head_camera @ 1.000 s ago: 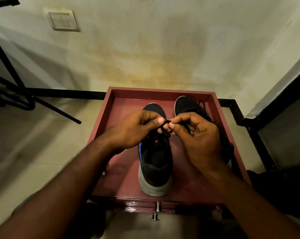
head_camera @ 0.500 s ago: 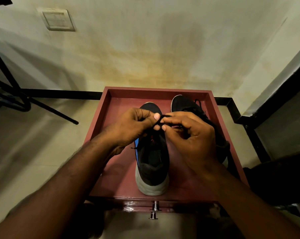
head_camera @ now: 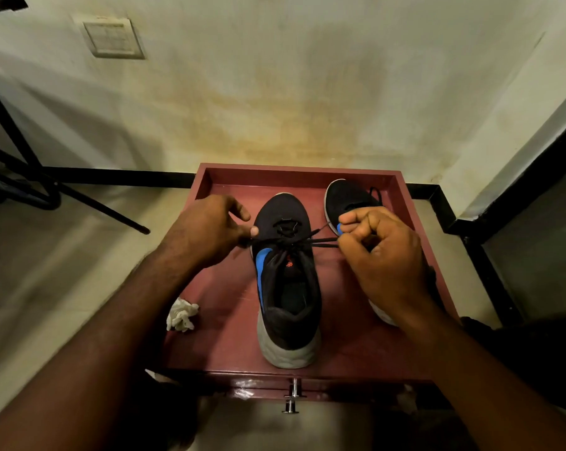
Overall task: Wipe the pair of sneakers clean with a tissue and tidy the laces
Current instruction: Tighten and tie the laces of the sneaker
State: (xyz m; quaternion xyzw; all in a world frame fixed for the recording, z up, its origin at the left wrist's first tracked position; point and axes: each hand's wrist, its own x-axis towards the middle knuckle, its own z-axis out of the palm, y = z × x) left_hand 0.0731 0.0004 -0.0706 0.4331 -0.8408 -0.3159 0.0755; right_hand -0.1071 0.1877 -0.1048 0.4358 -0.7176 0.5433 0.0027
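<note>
Pulling taut: thin black shoelaces [head_camera: 288, 241] stretch crosswise over the near black mesh sneaker with a blue side stripe and grey sole [head_camera: 286, 281], which stands toe-away in the middle of the shallow dark-red wooden tray [head_camera: 402, 190]. Left hand [head_camera: 203, 232] pinches one lace end just left of the sneaker; right hand [head_camera: 382, 252], fingers curled tight, grips the other end just right of it. The lace line runs left to right, square across the shoe's long axis, with the crossing point over the tongue, midway between the hands. Likely step: cinching the knot, so the pull should stay level and outward. Second black sneaker [head_camera: 346, 196] stands right of the first, mostly hidden behind the right hand. Crumpled white tissue [head_camera: 181, 315] lies left of the near sneaker, at the tray's left edge.
</note>
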